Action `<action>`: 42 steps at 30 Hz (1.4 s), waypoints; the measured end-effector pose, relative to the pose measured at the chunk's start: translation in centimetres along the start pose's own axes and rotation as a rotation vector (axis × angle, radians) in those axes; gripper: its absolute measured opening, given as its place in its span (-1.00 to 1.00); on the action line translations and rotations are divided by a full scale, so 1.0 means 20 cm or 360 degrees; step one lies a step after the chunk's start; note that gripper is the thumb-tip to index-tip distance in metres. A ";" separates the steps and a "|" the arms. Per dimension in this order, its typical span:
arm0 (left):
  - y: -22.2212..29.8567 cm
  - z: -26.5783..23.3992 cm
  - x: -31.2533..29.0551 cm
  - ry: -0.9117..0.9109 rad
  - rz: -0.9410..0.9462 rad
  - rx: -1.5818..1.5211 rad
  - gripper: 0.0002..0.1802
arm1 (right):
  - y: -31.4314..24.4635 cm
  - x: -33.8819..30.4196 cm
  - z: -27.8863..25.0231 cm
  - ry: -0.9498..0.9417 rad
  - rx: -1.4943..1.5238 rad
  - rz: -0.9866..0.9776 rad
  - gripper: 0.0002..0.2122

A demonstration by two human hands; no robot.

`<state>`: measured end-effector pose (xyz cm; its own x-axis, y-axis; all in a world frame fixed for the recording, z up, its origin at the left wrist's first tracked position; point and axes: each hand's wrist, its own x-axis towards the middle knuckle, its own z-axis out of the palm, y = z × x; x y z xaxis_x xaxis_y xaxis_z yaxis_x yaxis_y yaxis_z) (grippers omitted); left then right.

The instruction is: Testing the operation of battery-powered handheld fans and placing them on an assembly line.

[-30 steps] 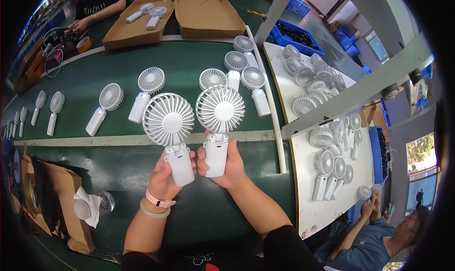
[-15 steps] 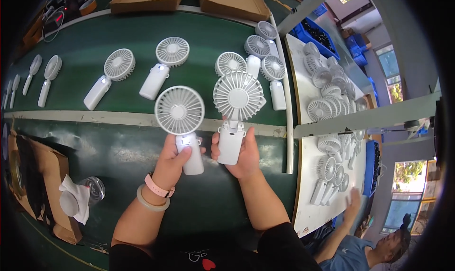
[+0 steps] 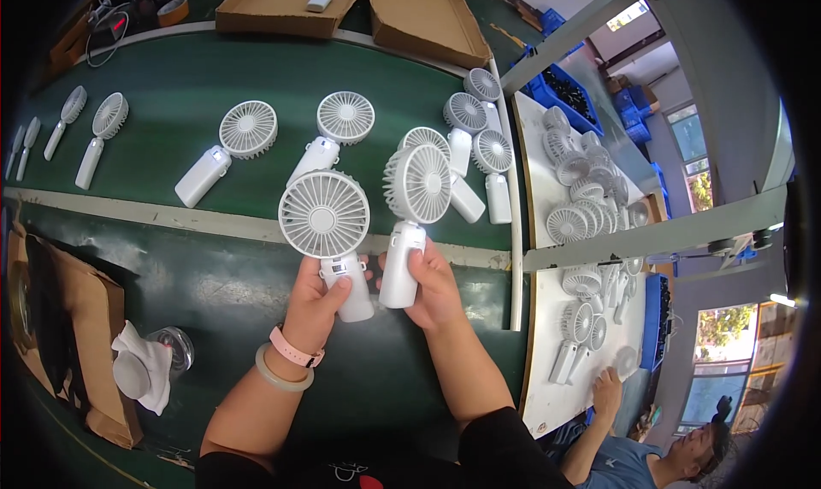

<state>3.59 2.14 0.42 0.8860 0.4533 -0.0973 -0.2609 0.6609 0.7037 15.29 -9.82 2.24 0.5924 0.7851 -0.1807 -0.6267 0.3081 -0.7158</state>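
My left hand is closed round the handle of a white handheld fan, its thumb on the front near a small display. The round grille of this fan faces me. Beside it, my right hand grips a second white handheld fan, whose head is turned partly sideways and whose thumb side of the handle is covered by my thumb. Both fans are upright, their heads close together. Just beyond lie more white fans on the green belt, one partly hidden behind the held ones.
At right, a white table carries many fans, and a co-worker's hand reaches over it. Open cardboard boxes stand at the back. A white cloth and a clear round container lie at left. A metal frame bar crosses on the right.
The right-hand fan has turned from showing its back to a partly sideways front. The fans on the belt have shifted right. The co-worker's hand has come down to the white table.
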 end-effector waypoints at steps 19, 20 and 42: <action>0.00 -0.01 -0.01 -0.0061 0.0012 0.0034 -0.48 | 0.04 0.03 -0.02 0.0068 -0.0185 -0.0011 -0.67; 0.00 -0.01 -0.01 -0.0063 0.0003 0.0009 -0.47 | 0.04 0.03 -0.02 0.0039 -0.0211 -0.0030 -0.66; 0.00 -0.04 -0.01 -0.0039 0.0076 -0.0047 -0.50 | 0.06 0.00 0.00 0.0123 -0.0532 -0.0172 -0.60</action>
<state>3.00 2.52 -0.16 0.8812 0.4704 -0.0466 -0.3140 0.6563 0.6861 14.46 -9.45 1.33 0.6908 0.7106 -0.1334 -0.3655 0.1840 -0.9124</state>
